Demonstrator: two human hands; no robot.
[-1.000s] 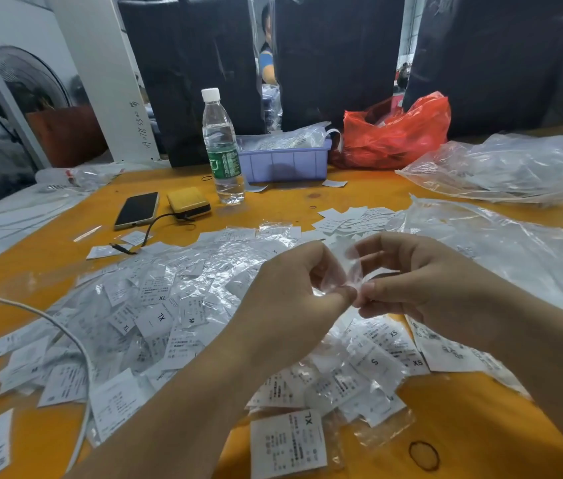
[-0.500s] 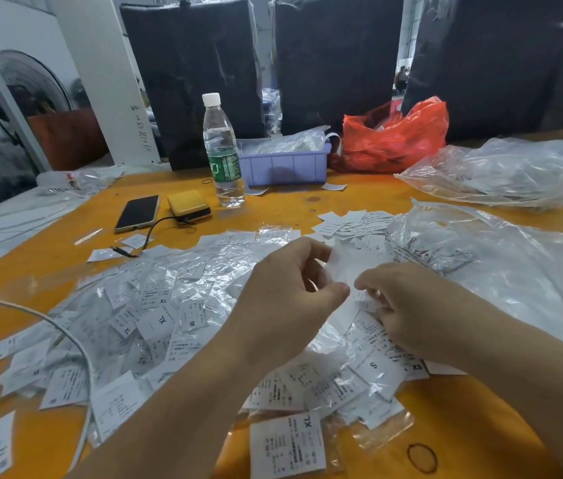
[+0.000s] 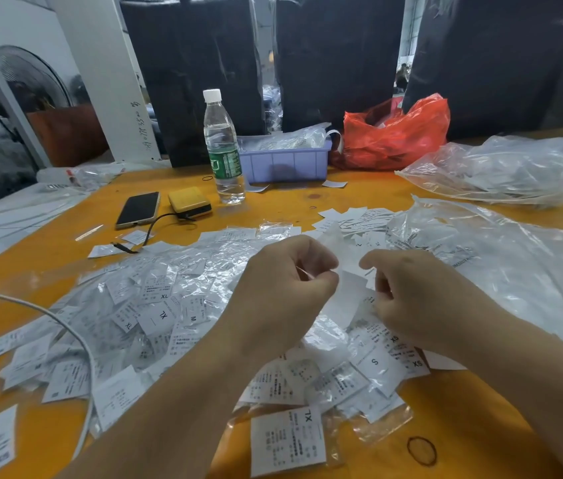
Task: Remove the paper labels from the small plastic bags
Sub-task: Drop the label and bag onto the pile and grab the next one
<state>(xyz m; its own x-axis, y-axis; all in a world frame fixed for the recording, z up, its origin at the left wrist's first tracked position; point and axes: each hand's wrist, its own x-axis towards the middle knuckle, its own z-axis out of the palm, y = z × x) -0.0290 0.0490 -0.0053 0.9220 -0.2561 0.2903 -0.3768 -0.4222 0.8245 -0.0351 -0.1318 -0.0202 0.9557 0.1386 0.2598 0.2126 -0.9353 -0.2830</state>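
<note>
White paper label [image 3: 344, 299] now mostly drawn out of small bag, versus 1 s ago when both hands pinched bag shut. Left hand [image 3: 283, 292] pinches bag film; right hand [image 3: 408, 292] curled on label edge. Extraction nearly done. Pile of bagged labels [image 3: 155, 305] underneath; cable [image 3: 76, 337], bottle [image 3: 223, 150], phone [image 3: 137, 209] clear of work.

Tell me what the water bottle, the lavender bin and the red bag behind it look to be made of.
Water bottle: clear rigid plastic, glossy; you see through it, white screw cap, green printed wrap label.
Lavender bin: opaque moulded plastic, matte to satin; ribbed side wall, even colour.
Red bag: thin plastic film, shiny and translucent; it crumples and catches highlights.
</note>
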